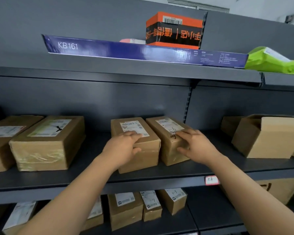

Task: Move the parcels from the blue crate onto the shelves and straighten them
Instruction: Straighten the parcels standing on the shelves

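Observation:
Two brown cardboard parcels stand side by side on the middle shelf (92,177). My left hand (124,148) grips the front top corner of the left parcel (143,156), fingers on its white label, thumb on the front face. My right hand (196,145) holds the front right corner of the right parcel (166,131), which is marked "9-1" and sits slightly angled, its front end touching the left one. The blue crate is out of view.
A larger taped box (46,145) sits to the left, open-flapped cartons (268,138) to the right. Above lie a long blue KB161 box (143,53), an orange-black box (174,31) and a green bag (275,61). Small labelled parcels (126,209) fill the lower shelf.

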The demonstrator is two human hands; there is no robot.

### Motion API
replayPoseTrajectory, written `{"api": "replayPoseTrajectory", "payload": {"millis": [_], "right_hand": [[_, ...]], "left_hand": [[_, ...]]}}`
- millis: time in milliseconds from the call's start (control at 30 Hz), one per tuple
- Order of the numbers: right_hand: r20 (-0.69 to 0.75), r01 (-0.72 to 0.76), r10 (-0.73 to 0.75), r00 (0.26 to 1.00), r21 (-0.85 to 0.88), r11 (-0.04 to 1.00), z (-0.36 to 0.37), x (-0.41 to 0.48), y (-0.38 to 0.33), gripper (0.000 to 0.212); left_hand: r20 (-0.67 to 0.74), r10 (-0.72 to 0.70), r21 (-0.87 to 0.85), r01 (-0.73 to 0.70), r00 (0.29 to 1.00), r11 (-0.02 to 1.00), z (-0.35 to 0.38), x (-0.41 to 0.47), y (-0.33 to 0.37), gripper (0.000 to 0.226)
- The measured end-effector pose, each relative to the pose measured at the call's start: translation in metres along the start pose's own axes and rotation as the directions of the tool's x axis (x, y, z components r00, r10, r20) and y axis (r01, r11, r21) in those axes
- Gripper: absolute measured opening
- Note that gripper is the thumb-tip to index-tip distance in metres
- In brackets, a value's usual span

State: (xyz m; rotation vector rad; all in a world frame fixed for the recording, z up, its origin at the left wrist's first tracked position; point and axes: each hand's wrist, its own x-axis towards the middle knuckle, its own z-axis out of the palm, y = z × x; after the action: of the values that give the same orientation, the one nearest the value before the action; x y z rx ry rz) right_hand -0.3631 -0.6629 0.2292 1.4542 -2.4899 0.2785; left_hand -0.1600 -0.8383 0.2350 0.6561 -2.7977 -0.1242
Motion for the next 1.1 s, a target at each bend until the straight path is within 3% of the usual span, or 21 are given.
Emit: {"api": "replayPoseTrajectory", "payload": {"millis": [133,367,767,1100], "right_hand": [[-0.040,0.066,-0.065,0.997,0.017,0.998,0.004,0.005,-0.026,0.062],[-0.048,0.057,-0.055,0.997,0.034,0.998,0.014,0.015,-0.080,0.061],[-0.053,-0.059,0.059,0.997,-0.014,0.998,0.019,0.028,-0.129,0.058],[-0.035,-0.113,0.113,0.993,-0.011,0.993,0.020,0.026,-0.139,0.061]], "left_hand": [[-0.014,-0.074,-0.020,0.074,0.997,0.997,-0.013,-0.019,-0.026,0.055],[0.096,-0.144,-0.026,0.148,0.985,0.989,-0.036,-0.029,-0.077,0.052],[0.120,-0.071,-0.130,0.087,0.990,0.988,-0.036,-0.017,-0.124,0.051],[0.043,0.066,-0.114,-0.061,0.997,0.992,-0.031,-0.018,-0.128,0.052]]}}
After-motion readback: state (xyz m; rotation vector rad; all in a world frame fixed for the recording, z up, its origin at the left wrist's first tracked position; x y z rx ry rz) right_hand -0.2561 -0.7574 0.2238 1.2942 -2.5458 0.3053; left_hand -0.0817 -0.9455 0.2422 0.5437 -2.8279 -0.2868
